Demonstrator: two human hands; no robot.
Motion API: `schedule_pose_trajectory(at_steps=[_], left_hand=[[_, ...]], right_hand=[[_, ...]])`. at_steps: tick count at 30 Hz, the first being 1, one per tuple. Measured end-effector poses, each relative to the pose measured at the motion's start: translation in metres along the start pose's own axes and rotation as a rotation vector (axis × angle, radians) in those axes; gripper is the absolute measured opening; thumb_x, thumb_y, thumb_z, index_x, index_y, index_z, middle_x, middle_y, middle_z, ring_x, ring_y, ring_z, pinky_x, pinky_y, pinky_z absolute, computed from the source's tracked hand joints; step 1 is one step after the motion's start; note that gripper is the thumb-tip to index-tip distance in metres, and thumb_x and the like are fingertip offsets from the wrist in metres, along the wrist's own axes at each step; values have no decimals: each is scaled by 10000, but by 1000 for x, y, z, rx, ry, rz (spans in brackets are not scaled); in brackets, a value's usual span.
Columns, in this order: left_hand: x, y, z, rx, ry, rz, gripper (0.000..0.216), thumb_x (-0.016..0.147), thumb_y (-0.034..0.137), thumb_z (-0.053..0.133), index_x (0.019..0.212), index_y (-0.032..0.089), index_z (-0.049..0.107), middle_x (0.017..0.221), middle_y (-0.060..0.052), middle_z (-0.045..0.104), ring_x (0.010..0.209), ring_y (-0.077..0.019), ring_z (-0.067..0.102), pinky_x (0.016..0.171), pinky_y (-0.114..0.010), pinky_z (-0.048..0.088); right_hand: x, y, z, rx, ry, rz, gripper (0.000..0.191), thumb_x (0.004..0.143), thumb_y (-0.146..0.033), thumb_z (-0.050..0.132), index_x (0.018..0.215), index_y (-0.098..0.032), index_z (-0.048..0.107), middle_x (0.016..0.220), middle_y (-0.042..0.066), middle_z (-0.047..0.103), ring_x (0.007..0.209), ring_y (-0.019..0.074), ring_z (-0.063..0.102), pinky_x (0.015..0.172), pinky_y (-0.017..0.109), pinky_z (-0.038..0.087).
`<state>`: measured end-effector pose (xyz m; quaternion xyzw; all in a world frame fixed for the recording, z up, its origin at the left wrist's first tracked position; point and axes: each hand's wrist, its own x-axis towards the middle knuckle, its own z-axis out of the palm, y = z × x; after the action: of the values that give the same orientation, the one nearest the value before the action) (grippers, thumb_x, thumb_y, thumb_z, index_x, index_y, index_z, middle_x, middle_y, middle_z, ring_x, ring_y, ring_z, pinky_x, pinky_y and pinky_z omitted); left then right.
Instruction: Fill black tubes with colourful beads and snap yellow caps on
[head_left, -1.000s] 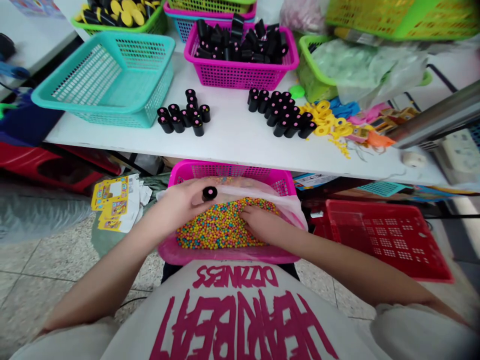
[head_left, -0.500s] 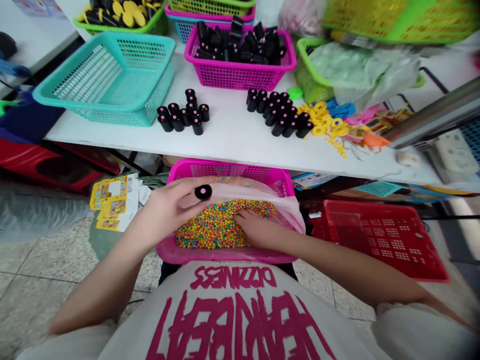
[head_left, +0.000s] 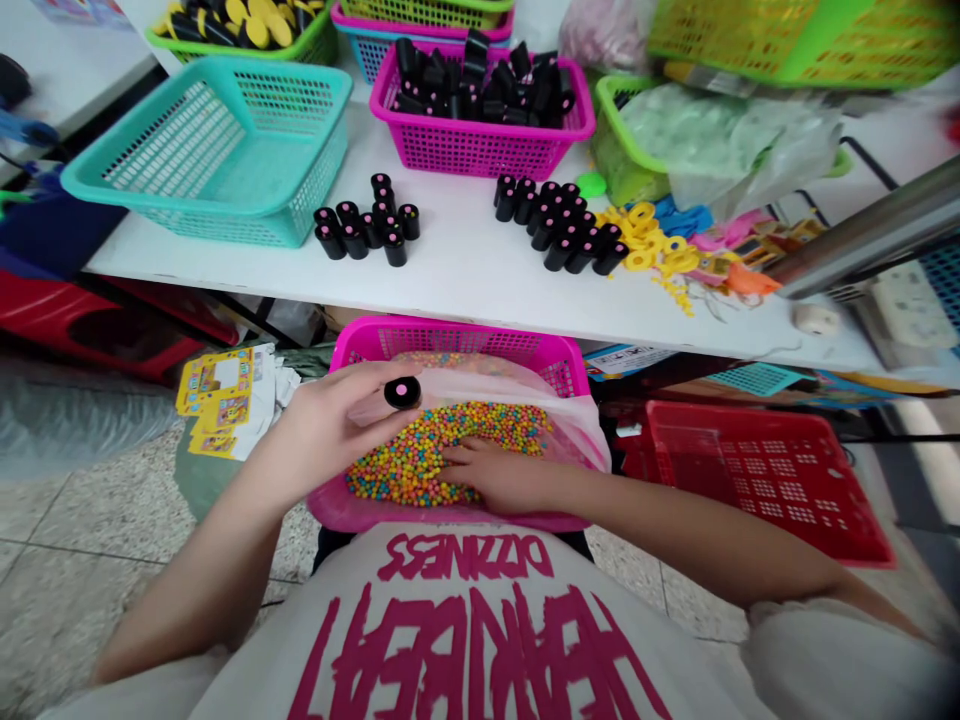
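Observation:
My left hand [head_left: 330,425] is closed around a small black cylinder [head_left: 403,392], its round end with a pink dot facing up. It is held above the left part of a pink basket [head_left: 356,345] on my lap. A clear plastic bag [head_left: 577,420] lines the basket and holds many small round beads or candies [head_left: 405,465] in yellow, pink, blue and orange. My right hand [head_left: 502,475] rests among the little balls, palm down. Its fingers are stretched out to the left and slightly apart, the tips partly sunk in them.
On the white table [head_left: 450,270] stand two groups of black cylinders [head_left: 367,230], several in each. Behind are a turquoise basket [head_left: 292,215] and a magenta basket [head_left: 480,145] full of black cylinders. Yellow and blue plastic pieces [head_left: 645,235] lie at right. A red crate [head_left: 772,480] is on the floor.
My right hand has moved left and slightly toward me through the little balls, its fingers more visible. My left hand with the black cylinder has shifted only a little.

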<state>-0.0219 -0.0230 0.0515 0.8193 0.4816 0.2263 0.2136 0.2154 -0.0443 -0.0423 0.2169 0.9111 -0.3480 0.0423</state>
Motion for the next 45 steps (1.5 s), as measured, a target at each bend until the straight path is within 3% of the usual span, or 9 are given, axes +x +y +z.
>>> schedule_pose_trajectory(at_steps=[5, 13, 17, 20, 23, 32, 36, 42, 45], left_hand=[[-2, -1, -1, 2, -16, 33, 342, 861, 352, 638, 1190, 264, 604, 1132, -29, 707, 1009, -189, 675, 934, -332, 541], [1, -4, -1, 13, -15, 58, 322, 869, 333, 631, 1181, 254, 606, 1132, -31, 706, 1014, -183, 672, 946, -314, 528], [3, -4, -2, 3, -9, 28, 328, 873, 334, 620, 1195, 272, 608, 1156, -21, 700, 1039, -188, 666, 958, -317, 526], [4, -3, -2, -5, -8, 11, 318, 879, 343, 603, 1192, 291, 614, 1163, -10, 698, 1051, -196, 664, 966, -337, 527], [4, -3, -2, -7, -6, 24, 323, 874, 342, 613, 1192, 285, 611, 1153, -12, 702, 1033, -189, 669, 957, -327, 531], [2, 0, 3, 39, -21, 76, 303, 891, 317, 599, 1187, 251, 595, 1156, -37, 691, 1029, -183, 666, 932, -306, 528], [3, 3, 6, 33, -57, 107, 267, 896, 263, 590, 1160, 226, 600, 1145, -46, 692, 1035, -184, 662, 938, -310, 524], [-1, 2, 14, -21, -59, 95, 301, 888, 249, 605, 1185, 208, 586, 1186, -46, 680, 1063, -170, 656, 955, -284, 517], [-5, 0, 16, -45, -57, 54, 344, 873, 258, 626, 1210, 212, 574, 1212, -42, 672, 1069, -172, 656, 975, -298, 510]], right_hand=[[-19, 9, -6, 41, -18, -26, 451, 841, -70, 540, 1269, -201, 598, 1355, 89, 560, 1261, 251, 470, 1068, 429, 366], [-57, 20, -19, -111, -39, 171, 499, 762, -28, 561, 1180, -280, 672, 1414, 55, 527, 1328, 356, 422, 1050, 597, 339], [-65, 27, -36, -76, 8, 198, 634, 674, 55, 525, 1201, -271, 662, 1415, 68, 521, 1334, 312, 433, 1082, 516, 356], [-62, 34, -42, -18, 93, 215, 638, 706, 68, 449, 1242, -226, 630, 1358, 94, 561, 1237, 236, 539, 1029, 389, 442], [-54, 39, -39, -22, 138, 260, 533, 797, 36, 416, 1227, -193, 631, 1271, 96, 614, 1148, 219, 598, 981, 357, 479], [-33, 26, -27, -313, 64, 245, 266, 877, -35, 480, 1029, -147, 668, 1099, 110, 656, 1055, 246, 608, 929, 386, 488], [-26, 23, -21, -385, -13, 206, 257, 856, -9, 489, 985, -141, 668, 1018, 108, 672, 1004, 241, 626, 895, 371, 496], [-5, 17, -8, -190, -98, 248, 301, 827, 19, 448, 965, -124, 674, 967, 123, 688, 857, 221, 663, 768, 328, 515], [5, 14, -1, -31, -52, 239, 279, 798, -5, 505, 1004, -109, 661, 1006, 134, 686, 880, 223, 654, 733, 300, 497]])
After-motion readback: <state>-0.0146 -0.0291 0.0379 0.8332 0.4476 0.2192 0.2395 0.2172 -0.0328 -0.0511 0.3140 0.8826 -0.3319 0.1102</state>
